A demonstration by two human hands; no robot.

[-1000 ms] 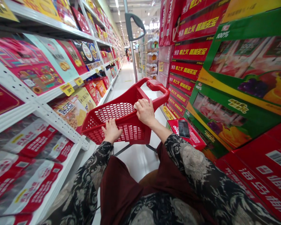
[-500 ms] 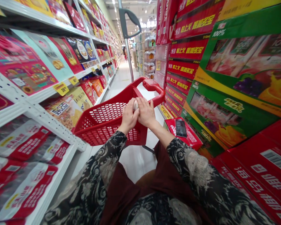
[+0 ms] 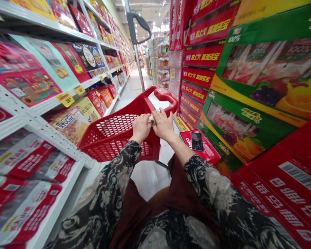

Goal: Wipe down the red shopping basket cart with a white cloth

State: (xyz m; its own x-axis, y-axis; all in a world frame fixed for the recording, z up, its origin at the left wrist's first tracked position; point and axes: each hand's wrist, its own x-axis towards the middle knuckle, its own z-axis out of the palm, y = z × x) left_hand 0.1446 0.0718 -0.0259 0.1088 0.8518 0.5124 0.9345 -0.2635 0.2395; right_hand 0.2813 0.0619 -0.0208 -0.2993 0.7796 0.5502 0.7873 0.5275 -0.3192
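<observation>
Close together over the near edge of a red perforated shopping basket [image 3: 116,147], both hands meet on a small whitish crumpled thing [image 3: 151,118], perhaps a tissue. My left hand [image 3: 141,127] grips it from the left with curled fingers. From the other side, my right hand [image 3: 162,124] presses on it, the fingers partly raised. Most of the thing is hidden by the fingers. The basket's red handle [image 3: 168,95] rises just beyond my right hand. A metal pole with a dark grey loop handle [image 3: 131,27] stands behind the basket.
On the left, white shelves [image 3: 49,103] hold boxed and bagged goods. Stacked red drink cartons [image 3: 199,74] and green juice cartons [image 3: 233,119] line the right. A phone [image 3: 197,141] lies on a red box [image 3: 209,152] by my right forearm. A tiled aisle [image 3: 134,77] runs ahead.
My fingers have shifted around the whitish thing, and my right fingers have lifted and spread a little. The thing now looks more crumpled. The whole view has shifted slightly.
</observation>
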